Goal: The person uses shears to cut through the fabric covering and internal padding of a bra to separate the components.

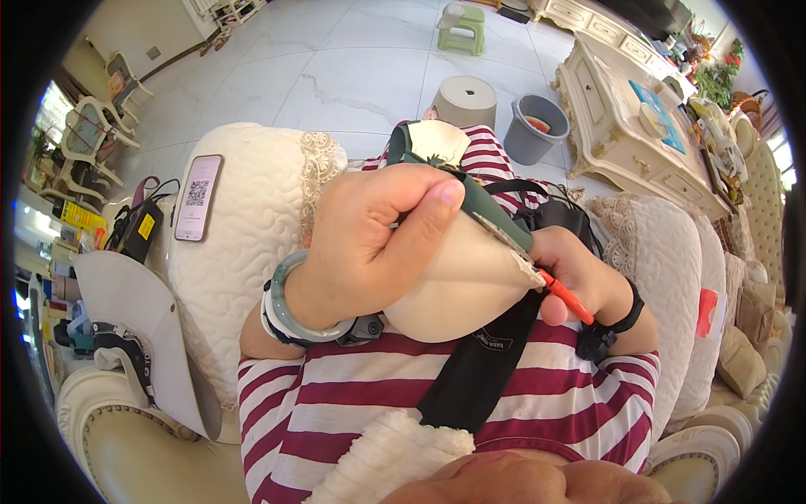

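In front of my chest is a dark green bra with cream cups (462, 281). The closer cup bulges toward me, its edge frayed at the right; a second cream cup (437, 141) with a green border lies farther away, over my lap. My left hand (378, 239) is closed on the bra's upper edge, thumb pressed down. At the cup's right edge, my right hand (575, 269) is closed round a slim tool with an orange-red handle (567, 297). The tool's tip is hidden at the frayed edge, so its kind is unclear.
A phone (200, 198) lies on the quilted cushion (243, 277) to my left, near a white visor hat (143, 328). Ahead on the tiled floor are a grey bin (535, 134), a round stool (464, 99) and a green stool (462, 34). A cream table (621, 134) stands right.
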Demonstrator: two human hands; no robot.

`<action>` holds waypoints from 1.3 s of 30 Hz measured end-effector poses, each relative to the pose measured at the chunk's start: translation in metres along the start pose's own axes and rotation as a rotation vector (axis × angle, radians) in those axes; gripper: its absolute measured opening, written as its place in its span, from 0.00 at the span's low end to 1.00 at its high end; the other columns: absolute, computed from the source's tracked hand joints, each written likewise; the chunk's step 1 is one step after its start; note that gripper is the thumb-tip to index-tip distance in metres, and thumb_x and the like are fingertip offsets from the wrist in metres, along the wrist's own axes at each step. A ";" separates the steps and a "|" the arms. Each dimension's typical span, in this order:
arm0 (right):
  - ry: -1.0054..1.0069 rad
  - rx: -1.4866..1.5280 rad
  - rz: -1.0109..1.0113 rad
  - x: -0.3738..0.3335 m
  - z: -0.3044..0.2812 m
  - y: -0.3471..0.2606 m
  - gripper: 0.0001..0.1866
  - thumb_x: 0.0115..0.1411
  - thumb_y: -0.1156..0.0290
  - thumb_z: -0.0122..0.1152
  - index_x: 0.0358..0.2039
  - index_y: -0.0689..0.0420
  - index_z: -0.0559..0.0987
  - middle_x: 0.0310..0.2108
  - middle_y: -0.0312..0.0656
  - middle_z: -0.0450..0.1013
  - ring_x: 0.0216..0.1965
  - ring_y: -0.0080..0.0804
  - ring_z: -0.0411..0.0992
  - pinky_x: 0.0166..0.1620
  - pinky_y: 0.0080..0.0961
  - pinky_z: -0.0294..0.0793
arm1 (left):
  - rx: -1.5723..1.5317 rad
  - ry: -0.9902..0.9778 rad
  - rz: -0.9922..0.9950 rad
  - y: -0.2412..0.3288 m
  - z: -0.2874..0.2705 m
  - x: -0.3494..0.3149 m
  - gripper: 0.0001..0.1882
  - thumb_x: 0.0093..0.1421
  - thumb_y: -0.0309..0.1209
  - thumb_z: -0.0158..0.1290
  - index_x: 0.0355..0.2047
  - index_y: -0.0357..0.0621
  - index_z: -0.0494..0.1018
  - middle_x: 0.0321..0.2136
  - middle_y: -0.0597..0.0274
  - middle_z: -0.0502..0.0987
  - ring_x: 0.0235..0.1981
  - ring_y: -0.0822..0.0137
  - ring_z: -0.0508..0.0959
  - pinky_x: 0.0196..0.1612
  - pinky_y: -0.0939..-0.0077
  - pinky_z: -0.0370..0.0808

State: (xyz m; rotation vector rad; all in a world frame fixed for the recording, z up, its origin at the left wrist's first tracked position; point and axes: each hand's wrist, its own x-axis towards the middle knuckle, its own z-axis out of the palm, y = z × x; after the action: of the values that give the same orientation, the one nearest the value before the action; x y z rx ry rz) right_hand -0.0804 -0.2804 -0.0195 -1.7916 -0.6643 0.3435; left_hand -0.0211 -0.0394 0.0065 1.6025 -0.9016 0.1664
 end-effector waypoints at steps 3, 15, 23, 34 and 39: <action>0.002 -0.102 -0.042 -0.002 -0.006 0.004 0.42 0.44 0.31 0.58 0.33 0.66 0.74 0.20 0.41 0.69 0.20 0.32 0.62 0.26 0.24 0.65 | -0.027 -0.003 -0.048 0.001 0.000 0.000 0.10 0.62 0.28 0.48 0.28 0.35 0.74 0.11 0.63 0.64 0.13 0.76 0.62 0.17 0.78 0.60; -0.024 0.001 0.040 0.002 0.002 -0.005 0.49 0.44 0.30 0.56 0.48 0.66 0.70 0.33 0.47 0.72 0.32 0.34 0.68 0.39 0.25 0.69 | -0.090 -0.036 -0.147 0.008 -0.002 0.001 0.10 0.62 0.29 0.49 0.32 0.32 0.74 0.17 0.64 0.71 0.18 0.79 0.66 0.21 0.80 0.64; 0.005 -0.080 -0.024 0.001 0.001 -0.002 0.47 0.44 0.29 0.57 0.42 0.67 0.72 0.27 0.46 0.71 0.26 0.35 0.67 0.33 0.28 0.69 | -0.238 -0.204 -0.178 0.004 -0.002 -0.004 0.20 0.53 0.18 0.56 0.47 0.27 0.67 0.40 0.55 0.75 0.41 0.73 0.74 0.44 0.80 0.71; -0.148 -0.318 0.017 -0.007 -0.021 -0.025 0.43 0.48 0.30 0.53 0.32 0.67 0.68 0.23 0.53 0.65 0.26 0.54 0.65 0.29 0.37 0.64 | -0.129 -0.180 -0.215 0.003 0.000 -0.004 0.22 0.51 0.17 0.55 0.49 0.26 0.67 0.41 0.55 0.75 0.42 0.72 0.74 0.45 0.79 0.71; -0.122 -0.327 0.025 0.003 -0.022 -0.026 0.43 0.47 0.30 0.54 0.33 0.67 0.68 0.22 0.51 0.65 0.25 0.53 0.65 0.28 0.36 0.64 | -0.174 -0.121 -0.213 -0.001 0.002 -0.004 0.22 0.50 0.15 0.55 0.47 0.27 0.68 0.41 0.55 0.76 0.42 0.72 0.74 0.46 0.79 0.71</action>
State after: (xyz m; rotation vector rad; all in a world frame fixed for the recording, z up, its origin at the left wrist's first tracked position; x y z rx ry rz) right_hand -0.0727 -0.2903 0.0120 -2.1033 -0.8209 0.3801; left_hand -0.0242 -0.0394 0.0032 1.5456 -0.8075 -0.1566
